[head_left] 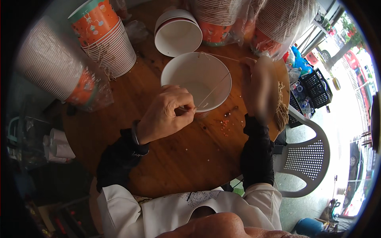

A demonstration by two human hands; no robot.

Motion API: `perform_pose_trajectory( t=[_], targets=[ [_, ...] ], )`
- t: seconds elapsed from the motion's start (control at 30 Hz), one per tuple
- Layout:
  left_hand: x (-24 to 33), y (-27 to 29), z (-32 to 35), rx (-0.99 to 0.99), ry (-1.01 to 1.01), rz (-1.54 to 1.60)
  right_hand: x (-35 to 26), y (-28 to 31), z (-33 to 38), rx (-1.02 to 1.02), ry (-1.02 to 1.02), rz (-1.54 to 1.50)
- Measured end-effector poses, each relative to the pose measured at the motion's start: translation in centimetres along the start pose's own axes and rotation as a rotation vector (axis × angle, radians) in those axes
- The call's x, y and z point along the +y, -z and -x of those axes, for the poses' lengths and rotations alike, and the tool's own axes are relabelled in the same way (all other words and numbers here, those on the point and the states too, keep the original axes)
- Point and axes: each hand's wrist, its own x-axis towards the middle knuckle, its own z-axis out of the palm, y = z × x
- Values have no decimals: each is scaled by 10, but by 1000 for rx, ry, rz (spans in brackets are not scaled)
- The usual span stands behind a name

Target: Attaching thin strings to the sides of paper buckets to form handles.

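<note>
A white paper bucket (171, 73) stands on the wooden table in front of me, its open mouth toward me. My left hand (164, 115) is at the near rim, thumb and forefinger pinched on a thin string (214, 88) that slants across the opening. From the far rim, another stretch of string runs right to the fingertips of my right hand (260, 89). The right hand is raised beside the bucket and partly blurred, its fingers closed around the string. What lies under my left palm is hidden.
Stacked orange-patterned buckets (107, 43) stand at far left, beside a plastic-wrapped stack (59, 67). White bowls (178, 35) sit behind the bucket; more wrapped stacks (278, 23) stand at back right. Loose strings (282, 109) hang at the table's right edge, near a plastic chair (305, 158).
</note>
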Motion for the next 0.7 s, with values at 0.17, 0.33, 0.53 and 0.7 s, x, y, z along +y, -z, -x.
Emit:
perform_pose_trajectory(
  t=[0.17, 0.33, 0.53, 0.7],
  targets=[
    [3, -10, 0, 15, -49, -84, 15, -15, 7, 4, -17, -35],
    [9, -6, 0, 119, -226, -511, 27, -27, 20, -144, -24, -145],
    [-36, 10, -1, 222, -93, -618, 6, -48, 42, -331, 257, -148],
    [-62, 38, -1, 393, -79, -636, -29, -45, 41, -308, 216, -247]
  ],
)
